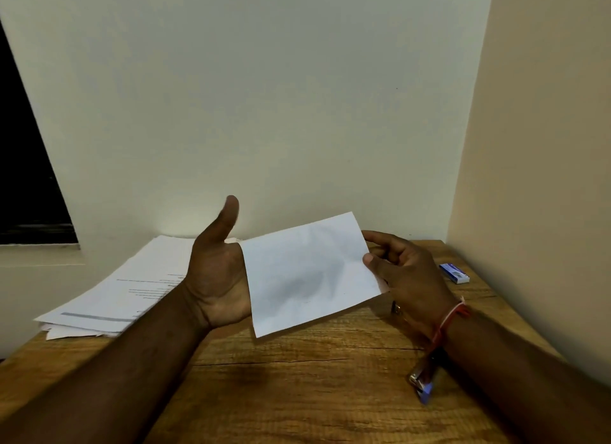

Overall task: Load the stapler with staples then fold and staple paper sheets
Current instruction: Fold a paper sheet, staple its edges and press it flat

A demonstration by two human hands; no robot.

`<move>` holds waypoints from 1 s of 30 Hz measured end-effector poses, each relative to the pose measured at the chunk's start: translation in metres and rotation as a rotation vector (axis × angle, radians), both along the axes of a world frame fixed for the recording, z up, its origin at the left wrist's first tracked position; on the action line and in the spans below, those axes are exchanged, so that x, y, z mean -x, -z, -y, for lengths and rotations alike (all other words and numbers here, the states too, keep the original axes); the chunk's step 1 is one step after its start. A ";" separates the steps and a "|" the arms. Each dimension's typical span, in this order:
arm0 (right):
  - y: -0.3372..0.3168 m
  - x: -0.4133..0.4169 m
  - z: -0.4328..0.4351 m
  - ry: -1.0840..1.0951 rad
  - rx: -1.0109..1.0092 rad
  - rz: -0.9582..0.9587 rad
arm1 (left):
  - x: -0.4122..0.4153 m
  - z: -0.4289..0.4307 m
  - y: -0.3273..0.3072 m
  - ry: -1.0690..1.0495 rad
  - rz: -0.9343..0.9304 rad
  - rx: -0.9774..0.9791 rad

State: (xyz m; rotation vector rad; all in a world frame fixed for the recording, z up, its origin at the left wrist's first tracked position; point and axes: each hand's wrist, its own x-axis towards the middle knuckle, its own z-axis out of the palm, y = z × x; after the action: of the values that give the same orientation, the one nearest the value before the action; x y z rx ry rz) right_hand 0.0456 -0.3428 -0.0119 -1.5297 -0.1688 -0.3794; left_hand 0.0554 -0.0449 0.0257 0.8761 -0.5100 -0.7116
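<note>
A folded white paper sheet (pixel 310 271) hangs above the wooden table (pixel 297 377). My right hand (pixel 406 271) pinches its right edge between thumb and fingers. My left hand (pixel 215 271) is at the sheet's left edge, palm up with the thumb raised; its fingers are hidden behind the paper. The small stapler (pixel 425 377) lies on the table under my right wrist, partly hidden by it. A blue and white staple box (pixel 454 272) rests near the table's right back corner.
A loose stack of printed paper sheets (pixel 122 291) covers the table's back left part. Walls close off the back and the right side. A dark window opening (pixel 26 179) is at the far left.
</note>
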 end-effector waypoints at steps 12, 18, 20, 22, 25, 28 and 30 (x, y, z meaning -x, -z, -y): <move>-0.009 0.006 -0.002 0.131 -0.070 0.126 | -0.001 -0.005 0.000 0.017 0.065 0.048; -0.012 0.004 0.006 -0.089 -0.102 0.013 | -0.001 -0.009 0.000 0.063 0.081 0.045; -0.011 0.006 0.007 -0.216 -0.174 -0.045 | -0.002 -0.010 0.000 0.081 0.077 0.049; -0.011 0.010 0.005 -0.317 -0.198 -0.108 | -0.003 -0.012 0.000 0.102 0.069 0.072; -0.012 0.014 0.002 -0.356 -0.149 -0.144 | -0.001 -0.012 -0.004 0.051 0.080 0.048; -0.013 0.012 0.000 -0.270 -0.183 -0.123 | 0.000 -0.010 -0.009 -0.052 0.119 0.015; -0.014 0.009 0.001 -0.206 -0.230 -0.101 | -0.001 -0.006 -0.011 -0.124 0.194 -0.029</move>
State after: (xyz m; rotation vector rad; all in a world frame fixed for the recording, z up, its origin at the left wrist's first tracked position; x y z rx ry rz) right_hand 0.0369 -0.3438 0.0016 -1.2871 -0.1952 -0.1513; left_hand 0.0564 -0.0393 0.0370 1.0012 -0.6136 -0.5246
